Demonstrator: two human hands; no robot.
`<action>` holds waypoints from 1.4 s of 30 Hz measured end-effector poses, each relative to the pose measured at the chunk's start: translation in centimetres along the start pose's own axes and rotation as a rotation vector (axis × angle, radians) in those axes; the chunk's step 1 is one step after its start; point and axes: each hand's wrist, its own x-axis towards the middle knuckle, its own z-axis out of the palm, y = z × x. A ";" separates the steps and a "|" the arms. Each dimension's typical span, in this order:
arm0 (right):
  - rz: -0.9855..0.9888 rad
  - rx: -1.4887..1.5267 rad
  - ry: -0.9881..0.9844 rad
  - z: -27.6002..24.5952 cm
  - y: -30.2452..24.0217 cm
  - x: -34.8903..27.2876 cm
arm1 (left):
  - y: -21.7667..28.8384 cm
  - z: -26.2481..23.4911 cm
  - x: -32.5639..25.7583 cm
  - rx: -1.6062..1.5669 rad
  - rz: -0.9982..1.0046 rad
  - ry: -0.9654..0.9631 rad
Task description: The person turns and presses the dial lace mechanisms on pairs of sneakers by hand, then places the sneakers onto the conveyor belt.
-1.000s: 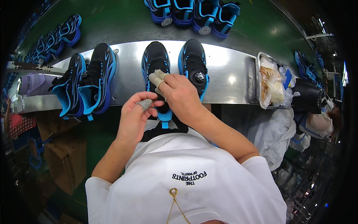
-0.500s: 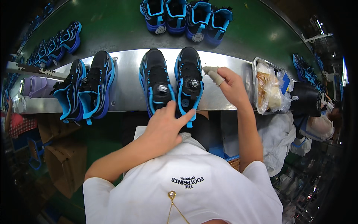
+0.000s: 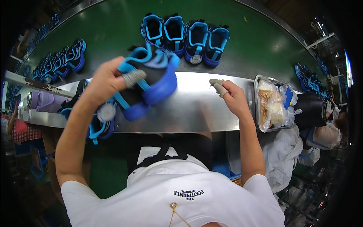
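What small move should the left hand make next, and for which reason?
Perhaps the left hand should lower the held shoes onto the green surface, beside the four shoes: it grips them tilted, seemingly lifted above the metal ledge, while those four stand upright.

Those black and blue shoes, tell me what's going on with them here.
A person holds two black and blue shoes in the left hand, blurred, above a metal ledge. The right hand is over the ledge near a tray of bagged items, with nothing clearly visible in it. Four more shoes stand in a row on the green surface beyond.
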 end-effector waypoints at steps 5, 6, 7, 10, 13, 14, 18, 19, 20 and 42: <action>-0.215 -0.275 0.134 0.8 -1.4 4.8 | -3.4 -6.0 6.4 0.483 0.108 0.140; -0.264 -0.259 0.174 1.4 -1.0 6.2 | -4.1 -6.7 7.5 0.717 0.122 0.189; -0.276 -0.258 0.178 2.0 -0.8 7.3 | -5.1 -7.6 8.7 0.721 0.127 0.198; -0.455 -0.742 0.418 4.6 0.9 11.8 | -11.9 -11.1 12.5 0.826 0.054 0.310; -0.432 -0.920 0.523 5.1 6.3 16.2 | -14.5 -11.6 15.5 0.949 -0.044 0.371; -0.487 -0.918 0.532 4.7 6.6 17.0 | -14.2 -11.1 15.9 1.017 0.125 0.441; -0.341 -0.977 0.537 0.2 6.4 20.5 | -9.2 -5.2 18.4 0.669 0.251 0.298; -0.275 -1.081 0.562 -0.5 5.6 21.4 | -10.0 -4.5 19.2 0.712 0.374 0.257; -0.336 -1.143 0.606 -1.8 5.4 22.3 | -9.8 -2.7 20.1 0.672 0.372 0.217; -0.161 -0.194 -0.550 5.7 -5.1 -7.1 | -6.7 10.3 -10.1 0.224 0.099 -0.316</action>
